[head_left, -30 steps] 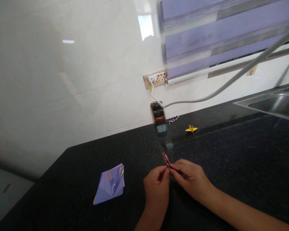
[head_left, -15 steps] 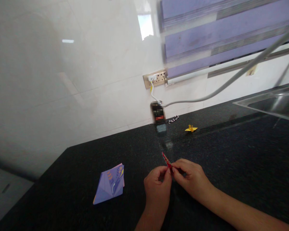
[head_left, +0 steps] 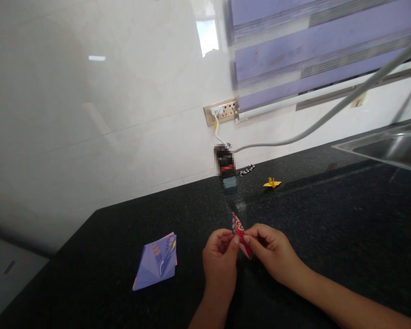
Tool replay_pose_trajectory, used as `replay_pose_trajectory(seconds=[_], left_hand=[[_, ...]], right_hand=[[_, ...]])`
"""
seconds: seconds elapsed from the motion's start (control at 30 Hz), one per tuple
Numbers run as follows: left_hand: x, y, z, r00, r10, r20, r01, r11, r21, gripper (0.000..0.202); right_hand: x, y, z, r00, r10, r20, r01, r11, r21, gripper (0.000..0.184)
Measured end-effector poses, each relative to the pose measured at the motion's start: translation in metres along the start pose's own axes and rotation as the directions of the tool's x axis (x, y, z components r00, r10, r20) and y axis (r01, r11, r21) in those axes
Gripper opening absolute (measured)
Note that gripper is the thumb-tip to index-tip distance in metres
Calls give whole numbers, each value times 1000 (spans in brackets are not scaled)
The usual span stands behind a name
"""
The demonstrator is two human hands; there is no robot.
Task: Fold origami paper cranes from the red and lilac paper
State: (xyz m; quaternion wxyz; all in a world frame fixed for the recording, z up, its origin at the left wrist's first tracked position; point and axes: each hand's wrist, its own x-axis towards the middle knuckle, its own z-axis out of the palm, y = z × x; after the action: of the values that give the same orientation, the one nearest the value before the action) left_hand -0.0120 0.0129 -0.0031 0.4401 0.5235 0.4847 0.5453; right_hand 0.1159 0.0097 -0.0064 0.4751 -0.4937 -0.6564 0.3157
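Left hand (head_left: pixel 221 258): thumb and fingers pinched on left side of red paper (head_left: pixel 239 225)
Right hand (head_left: pixel 277 251): thumb and fingertips pinched tight on its right side
Red paper: folded, patterned, pointed tip up and tilted, between both hands, over black counter (head_left: pixel 99 256)
Purple paper (head_left: pixel 156 263): folded, on counter, left of left hand, apart
Yellow paper bird (head_left: pixel 271 183): on counter, beyond right hand
Beaded string (head_left: pixel 247 171): beside pixelated dark item (head_left: pixel 225 161), near wall (head_left: pixel 140 114)
Socket panel (head_left: pixel 231 109): on wall, white plug (head_left: pixel 215 111) in
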Motion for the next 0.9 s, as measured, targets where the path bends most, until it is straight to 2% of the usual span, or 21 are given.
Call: replay_pose_trajectory(seconds=[0.07, 0.13, 0.17, 0.23, 0.33, 0.43, 0.6, 0.77, 0.83, 0.9], left_hand=[[-2, 1, -2, 985, 157, -76, -141, 973, 185, 8], [-4, 2, -3, 963, 266, -34, -240, 913, 331, 7], [-5, 3, -3, 962, 273, 13, -260, 901, 346, 10], [-7, 5, -2, 968, 235, 82, -249, 919, 306, 15], [-7, 6, -1, 985, 143, 100, -160, 966, 201, 18], [-5, 5, -1, 992, 58, 115, -70, 992, 101, 20], [-2, 6, -2, 996, -35, 87, 38, 999, -31, 20], [1, 8, -6, 998, -29, 56, 30, 999, -25, 23], [1, 8, -7, 997, -41, 61, 43, 999, -28, 24], [2, 8, -7, 993, -71, 90, 78, 995, -69, 25]], right_hand=[[-1, 0, 0, 996, -77, -36, 73, 992, -106, 18], [-1, 2, 1, 985, -170, -42, 158, 967, -202, 17], [-1, 2, 0, 975, -217, -39, 201, 949, -242, 16], [-1, 3, -1, 953, -303, -18, 282, 907, -312, 17], [0, 2, -4, 919, -395, 5, 362, 838, -408, 19], [0, 0, -5, 899, -435, 40, 405, 794, -453, 20], [-2, -1, -1, 893, -439, 98, 443, 822, -358, 27], [-8, -6, 2, 874, -470, 125, 486, 844, -229, 36], [-10, -9, 1, 858, -503, 103, 513, 836, -195, 35], [-11, -11, -1, 869, -493, 36, 492, 855, -163, 28]])
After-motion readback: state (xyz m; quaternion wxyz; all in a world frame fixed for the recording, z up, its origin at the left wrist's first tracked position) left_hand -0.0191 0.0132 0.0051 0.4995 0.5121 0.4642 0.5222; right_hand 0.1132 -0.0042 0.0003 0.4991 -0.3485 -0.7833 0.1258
